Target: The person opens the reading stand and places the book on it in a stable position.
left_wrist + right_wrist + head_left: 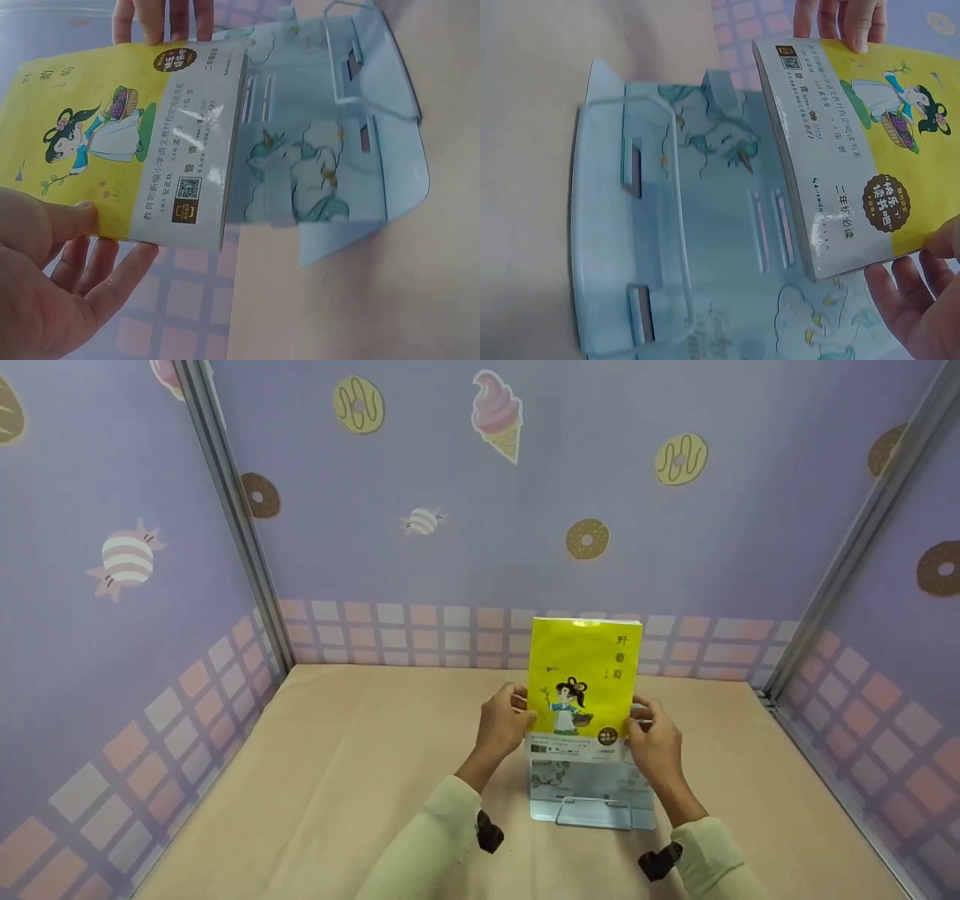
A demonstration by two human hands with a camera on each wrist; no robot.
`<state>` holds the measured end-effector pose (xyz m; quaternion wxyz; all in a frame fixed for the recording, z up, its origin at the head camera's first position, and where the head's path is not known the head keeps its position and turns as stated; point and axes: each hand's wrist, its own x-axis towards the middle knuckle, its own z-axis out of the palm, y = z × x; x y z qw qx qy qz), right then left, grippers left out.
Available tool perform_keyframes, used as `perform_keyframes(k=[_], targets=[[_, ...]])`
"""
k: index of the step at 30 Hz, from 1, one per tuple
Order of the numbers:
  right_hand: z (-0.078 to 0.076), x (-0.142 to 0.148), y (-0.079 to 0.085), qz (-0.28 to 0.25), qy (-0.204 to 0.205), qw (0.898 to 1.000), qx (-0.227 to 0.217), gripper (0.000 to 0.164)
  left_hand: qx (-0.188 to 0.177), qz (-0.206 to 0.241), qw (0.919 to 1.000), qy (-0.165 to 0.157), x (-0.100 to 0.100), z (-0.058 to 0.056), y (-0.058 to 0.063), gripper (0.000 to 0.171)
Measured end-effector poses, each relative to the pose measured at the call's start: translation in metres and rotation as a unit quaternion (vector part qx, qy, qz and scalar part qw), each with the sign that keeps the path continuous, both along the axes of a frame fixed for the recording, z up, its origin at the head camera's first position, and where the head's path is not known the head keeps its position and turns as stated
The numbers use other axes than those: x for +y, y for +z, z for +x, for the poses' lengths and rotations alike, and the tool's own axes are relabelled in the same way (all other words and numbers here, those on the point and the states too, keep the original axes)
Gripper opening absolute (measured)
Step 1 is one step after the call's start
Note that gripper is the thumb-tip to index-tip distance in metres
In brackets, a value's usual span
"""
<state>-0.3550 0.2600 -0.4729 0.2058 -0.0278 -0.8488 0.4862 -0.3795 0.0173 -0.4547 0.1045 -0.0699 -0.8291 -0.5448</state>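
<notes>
A yellow and white book (pixel 581 682) is held upright by both hands, its cover with a drawn girl facing the head camera. My left hand (pixel 506 724) pinches its left edge, thumb on the cover and fingers behind. On the opposite edge, my right hand (pixel 655 739) grips it the same way. Below and behind the book stands a pale blue book stand (pixel 322 142) printed with unicorns. Its wire holder (pixel 682 247) loops across the front of the bottom ledge. In both wrist views the book's lower edge is apart from that ledge.
The stand rests on a beige tabletop (pixel 390 765). A purple wall (pixel 450 577) with printed sweets and a tiled band rises behind the table, with similar panels at both sides. Metal posts (pixel 232 510) mark the back corners. Each sleeve carries a small black device (pixel 490 832).
</notes>
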Motion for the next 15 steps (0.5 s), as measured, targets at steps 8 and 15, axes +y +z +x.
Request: perform_keyframes(k=[8,15], targets=[[0.001,0.023,-0.011,-0.009,-0.023,1.000,-0.009,0.041,0.027,-0.023,0.9993,-0.007,0.029,-0.001,-0.013,0.033],[0.003,0.033,-0.017,-0.007,-0.025,1.000,-0.017,0.044,0.033,-0.022,0.9990,-0.022,0.039,-0.002,-0.019,0.035]])
